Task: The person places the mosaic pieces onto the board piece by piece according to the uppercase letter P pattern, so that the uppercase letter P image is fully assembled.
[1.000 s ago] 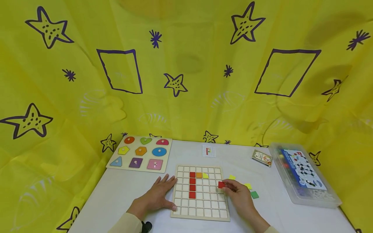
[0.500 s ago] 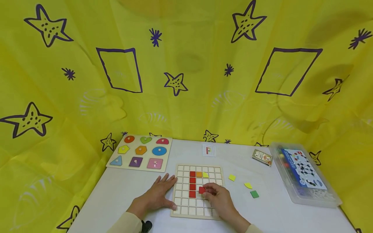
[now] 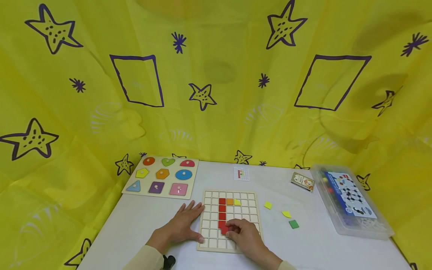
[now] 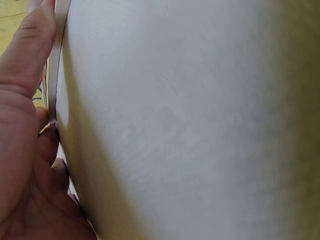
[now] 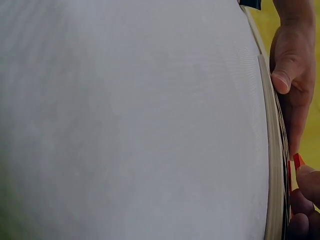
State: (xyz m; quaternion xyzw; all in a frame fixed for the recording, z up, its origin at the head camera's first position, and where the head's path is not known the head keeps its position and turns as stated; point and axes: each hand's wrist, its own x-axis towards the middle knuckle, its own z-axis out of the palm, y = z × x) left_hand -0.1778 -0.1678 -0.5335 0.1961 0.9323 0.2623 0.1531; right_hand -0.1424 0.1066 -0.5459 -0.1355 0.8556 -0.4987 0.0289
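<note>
A wooden grid board [image 3: 213, 233] lies on the white table. A column of red tiles [image 3: 222, 209] stands in its cells, with an orange tile [image 3: 230, 201] and a yellow tile [image 3: 237, 202] in line right of the top one. My left hand [image 3: 181, 227] lies along the board's left side, fingers extended, thumb at the lower left corner. Between thumb and fingers, my right hand [image 3: 249, 239] pinches a red square tile [image 3: 224, 230], slightly tilted, at the lower end of the red column. In the right wrist view this tile [image 5: 298, 160] shows above the board's edge.
Right of the board lie two yellow pieces, one a square [image 3: 268, 205] and one curved [image 3: 286, 214], and a green tile [image 3: 294, 224]. A pattern card [image 3: 241, 174] lies behind. A shape puzzle [image 3: 194, 183] is back left; a card box [image 3: 302, 182] and clear plastic case [image 3: 378, 233] stand right.
My right hand has carried the red tile leftward across the board from its right edge to the foot of the red column. The left hand stays in place.
</note>
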